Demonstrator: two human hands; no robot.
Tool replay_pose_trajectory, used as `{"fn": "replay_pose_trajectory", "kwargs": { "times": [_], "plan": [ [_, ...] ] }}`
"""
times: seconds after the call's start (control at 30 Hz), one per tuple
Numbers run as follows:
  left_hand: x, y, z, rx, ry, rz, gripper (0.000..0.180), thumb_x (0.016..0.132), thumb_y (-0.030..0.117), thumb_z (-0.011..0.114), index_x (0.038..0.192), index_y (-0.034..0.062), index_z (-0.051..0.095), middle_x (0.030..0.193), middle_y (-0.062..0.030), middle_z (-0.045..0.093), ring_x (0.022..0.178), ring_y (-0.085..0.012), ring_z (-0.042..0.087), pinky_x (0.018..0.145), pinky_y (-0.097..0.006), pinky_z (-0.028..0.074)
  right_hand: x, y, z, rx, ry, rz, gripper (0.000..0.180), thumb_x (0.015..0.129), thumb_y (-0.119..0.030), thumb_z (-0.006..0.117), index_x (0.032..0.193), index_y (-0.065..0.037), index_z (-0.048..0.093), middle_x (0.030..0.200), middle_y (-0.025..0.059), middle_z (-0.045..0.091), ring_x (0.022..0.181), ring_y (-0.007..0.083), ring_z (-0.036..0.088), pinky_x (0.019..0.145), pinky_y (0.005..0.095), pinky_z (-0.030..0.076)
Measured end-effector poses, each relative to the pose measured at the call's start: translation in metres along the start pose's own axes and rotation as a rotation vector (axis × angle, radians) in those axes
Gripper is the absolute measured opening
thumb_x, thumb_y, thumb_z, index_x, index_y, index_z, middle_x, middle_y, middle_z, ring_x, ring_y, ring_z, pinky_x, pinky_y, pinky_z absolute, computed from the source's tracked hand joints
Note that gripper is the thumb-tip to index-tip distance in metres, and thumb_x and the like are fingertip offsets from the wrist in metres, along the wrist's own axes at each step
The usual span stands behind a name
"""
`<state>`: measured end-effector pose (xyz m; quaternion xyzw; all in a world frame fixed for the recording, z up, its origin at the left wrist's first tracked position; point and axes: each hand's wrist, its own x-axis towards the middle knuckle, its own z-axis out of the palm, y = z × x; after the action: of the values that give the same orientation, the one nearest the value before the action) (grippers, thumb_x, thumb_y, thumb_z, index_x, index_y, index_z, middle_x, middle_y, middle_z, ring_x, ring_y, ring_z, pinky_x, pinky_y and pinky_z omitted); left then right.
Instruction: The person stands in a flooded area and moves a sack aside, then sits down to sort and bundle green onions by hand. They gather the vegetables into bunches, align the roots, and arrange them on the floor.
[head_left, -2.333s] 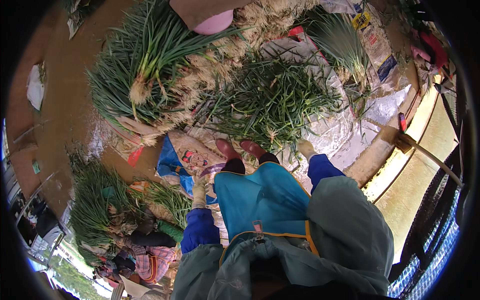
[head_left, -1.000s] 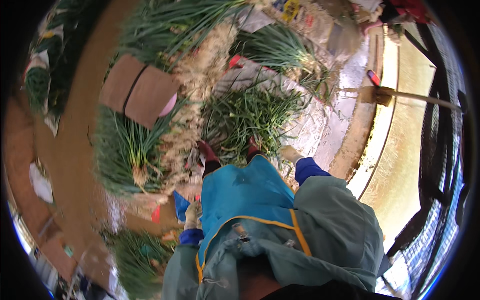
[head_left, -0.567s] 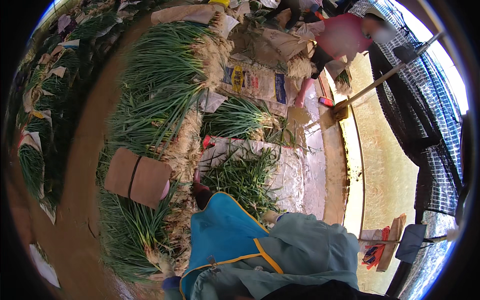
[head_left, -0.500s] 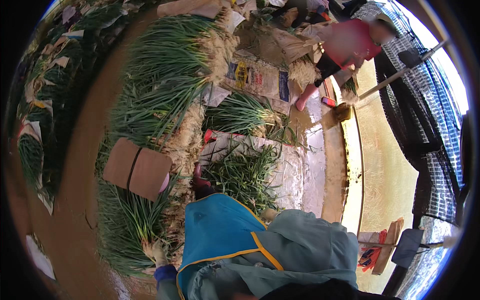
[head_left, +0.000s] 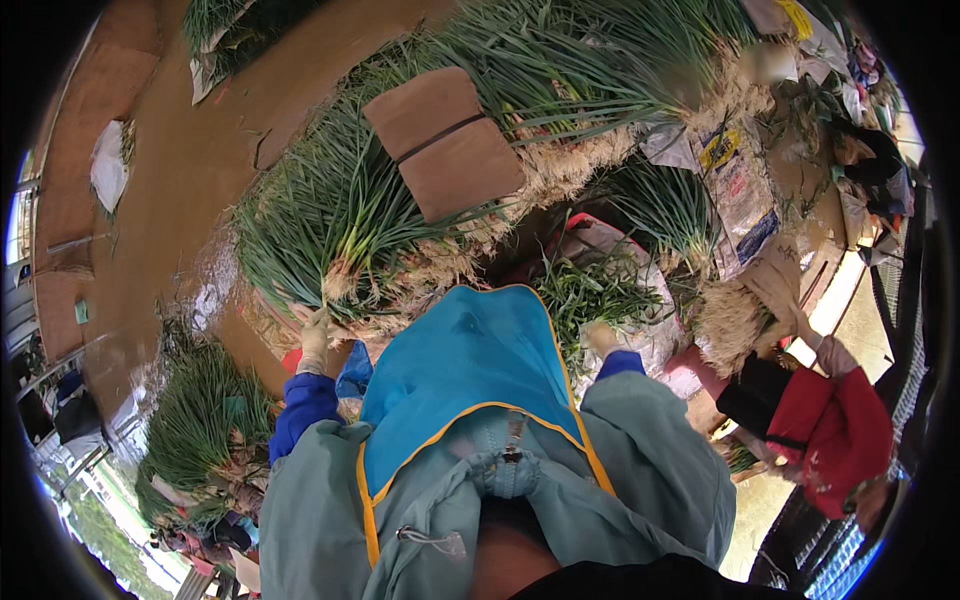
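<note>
My left hand, in a pale glove, reaches to the near left edge of a long pile of green onions. Just above its fingertips lies a bunch with white root ends; whether the fingers grip anything there is too small to make out. My right hand, also gloved, is beside loose green leaves on a pale sack. Its fingers are mostly hidden, so their grip does not show. A brown cushion with a dark strap rests on the pile.
A blue apron covers my front. Someone in a red top bends at the right, near a bundle with pale roots. Another onion heap stands at lower left. Wet brown floor runs along the far left. Printed sacks lie at upper right.
My view has swung round, so the onion pile now runs across the upper part and the person in red appears lower right. My right hand has come into sight; my left stays by the bunch.
</note>
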<state>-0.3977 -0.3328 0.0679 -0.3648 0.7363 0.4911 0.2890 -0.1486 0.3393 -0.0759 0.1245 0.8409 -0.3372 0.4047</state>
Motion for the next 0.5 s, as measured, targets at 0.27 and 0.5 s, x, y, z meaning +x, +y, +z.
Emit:
{"fn": "replay_pose_trajectory", "kwargs": {
  "times": [0.27,0.5],
  "plan": [
    [-0.042,-0.023,0.009,-0.016,0.014,-0.197,0.039,0.093,0.021,0.054,0.132,0.0146,0.051,0.129,-0.0086,0.055,0.095,-0.0255,0.064,0.079,-0.041,0.05,0.048,-0.081,-0.093,0.943,0.23,0.169,0.03,0.092,-0.026,0.046,0.109,-0.009,0.064,0.09,0.0075,0.067,0.077,0.0186,0.064,0.064,0.0313,0.049],
    [0.004,-0.001,0.048,0.124,-0.27,-0.03,0.036,0.094,0.021,0.052,0.129,0.0114,0.053,0.124,-0.006,0.059,0.094,-0.024,0.063,0.082,-0.041,0.049,-0.076,-0.067,0.02,1.27,0.352,0.531,0.026,0.094,-0.021,0.045,0.109,-0.008,0.063,0.09,0.006,0.067,0.068,0.0158,0.063,0.058,0.028,0.047]
  ]
}}
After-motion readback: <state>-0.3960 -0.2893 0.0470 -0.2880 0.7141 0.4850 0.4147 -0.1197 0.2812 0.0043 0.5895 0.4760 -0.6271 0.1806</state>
